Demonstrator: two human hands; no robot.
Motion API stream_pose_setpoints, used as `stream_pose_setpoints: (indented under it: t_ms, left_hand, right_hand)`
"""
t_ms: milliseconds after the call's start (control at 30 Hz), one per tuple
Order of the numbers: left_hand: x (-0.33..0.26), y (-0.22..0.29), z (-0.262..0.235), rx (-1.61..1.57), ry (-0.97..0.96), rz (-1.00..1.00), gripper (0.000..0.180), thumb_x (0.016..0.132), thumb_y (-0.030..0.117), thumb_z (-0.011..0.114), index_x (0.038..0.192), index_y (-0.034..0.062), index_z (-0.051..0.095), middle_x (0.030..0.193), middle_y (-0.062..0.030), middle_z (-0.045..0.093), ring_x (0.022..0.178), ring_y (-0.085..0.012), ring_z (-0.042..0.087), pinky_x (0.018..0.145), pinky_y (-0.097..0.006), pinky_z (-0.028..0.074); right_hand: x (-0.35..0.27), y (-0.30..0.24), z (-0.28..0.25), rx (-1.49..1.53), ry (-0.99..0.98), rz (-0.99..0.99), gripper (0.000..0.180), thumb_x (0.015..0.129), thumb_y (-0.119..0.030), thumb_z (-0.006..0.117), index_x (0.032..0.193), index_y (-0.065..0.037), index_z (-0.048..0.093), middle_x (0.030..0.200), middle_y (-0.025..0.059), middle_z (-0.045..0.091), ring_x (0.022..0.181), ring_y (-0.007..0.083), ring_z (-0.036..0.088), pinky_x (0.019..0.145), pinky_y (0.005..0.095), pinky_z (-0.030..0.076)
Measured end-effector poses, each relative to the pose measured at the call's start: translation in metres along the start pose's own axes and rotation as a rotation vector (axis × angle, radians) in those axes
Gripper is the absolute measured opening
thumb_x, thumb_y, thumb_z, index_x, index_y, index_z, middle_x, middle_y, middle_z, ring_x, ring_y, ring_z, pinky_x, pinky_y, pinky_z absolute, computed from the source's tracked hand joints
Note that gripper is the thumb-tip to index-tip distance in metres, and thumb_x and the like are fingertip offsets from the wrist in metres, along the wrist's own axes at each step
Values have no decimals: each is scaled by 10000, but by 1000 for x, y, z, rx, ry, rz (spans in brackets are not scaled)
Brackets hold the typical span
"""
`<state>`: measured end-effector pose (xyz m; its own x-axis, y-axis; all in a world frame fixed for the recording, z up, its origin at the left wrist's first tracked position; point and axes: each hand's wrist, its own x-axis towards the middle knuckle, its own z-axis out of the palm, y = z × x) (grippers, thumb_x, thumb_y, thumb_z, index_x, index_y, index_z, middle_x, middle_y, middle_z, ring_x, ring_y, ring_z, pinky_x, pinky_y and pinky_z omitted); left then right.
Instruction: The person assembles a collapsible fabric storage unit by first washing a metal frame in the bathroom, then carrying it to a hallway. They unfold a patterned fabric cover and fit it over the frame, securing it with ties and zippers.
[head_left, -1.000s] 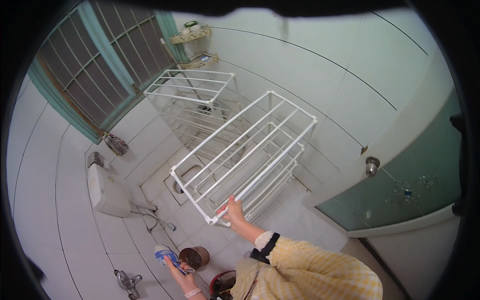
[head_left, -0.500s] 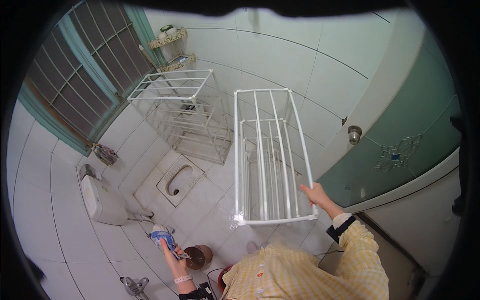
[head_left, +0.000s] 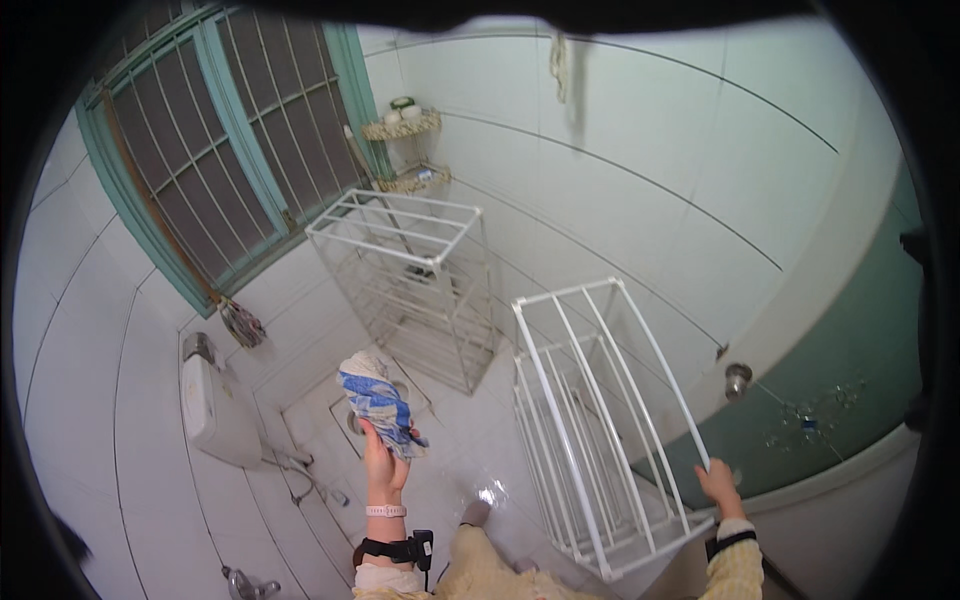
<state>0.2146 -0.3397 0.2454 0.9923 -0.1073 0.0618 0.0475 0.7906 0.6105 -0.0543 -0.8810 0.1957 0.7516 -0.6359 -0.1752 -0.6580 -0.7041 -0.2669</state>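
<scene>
1. Two white wire racks: your right hand point(head_left: 718, 482) has its fingers gripping the near white wire rack point(head_left: 590, 420); the far white wire rack point(head_left: 415, 285) stands by the wall.
2. One blue-and-white cloth point(head_left: 378, 398), clasped aloft in your left hand point(head_left: 380, 462).

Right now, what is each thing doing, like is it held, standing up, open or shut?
left hand: raised, gripping the cloth
blue and white cloth: bunched up, held up
right hand: gripping the near rack's corner
near white rack: upright, held, empty
far white rack: standing by the wall, untouched
window: barred, looks shut
green door: shut
</scene>
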Motion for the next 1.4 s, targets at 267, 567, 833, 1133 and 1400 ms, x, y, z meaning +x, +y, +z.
stream_pose_setpoints:
  t_ms: [267, 567, 833, 1133, 1400]
  left_hand:
    - [190, 14, -62, 1463, -4, -251, 527, 963, 413, 380, 874, -63, 588, 757, -101, 623, 744, -179, 557, 706, -336, 443]
    - [339, 41, 15, 1078, -61, -84, 533, 952, 435, 396, 760, -8, 623, 642, -76, 607, 506, -127, 544, 473, -279, 439]
    - [473, 85, 109, 1025, -90, 5, 479, 909, 447, 477, 761, 7, 597, 590, -74, 598, 426, -129, 546, 354, -231, 404]
    - [575, -61, 54, 1085, -257, -129, 577, 867, 513, 512, 1082, -20, 567, 825, -137, 649, 717, -151, 642, 570, -255, 483]
    - [521, -132, -43, 2385, -457, 339, 518, 892, 499, 412, 1328, 220, 434, 1401, -141, 360, 1240, -337, 394, 969, -579, 298]
  right_hand:
    - [-42, -88, -9, -93, 328, 97, 338, 796, -140, 625, 1055, 33, 493, 1048, 229, 473, 1001, 411, 466, 859, 449, 396]
    - [-134, -189, 23, 65, 260, 412, 434, 865, -259, 555, 1198, 16, 512, 1206, 278, 489, 1141, 428, 429, 976, 455, 334]
    - [-186, -179, 62, -169, 549, 737, 487, 754, -294, 677, 1003, 77, 482, 1022, 305, 490, 960, 467, 485, 853, 512, 395]
    - [-213, -174, 144, 374, 576, 1003, 675, 877, -245, 568, 1333, 114, 224, 1341, 322, 281, 1267, 417, 277, 1069, 417, 197]
    - [-207, -185, 144, 604, 691, 1037, 364, 866, -184, 577, 1128, 33, 447, 913, 170, 577, 846, 275, 578, 766, 369, 459]
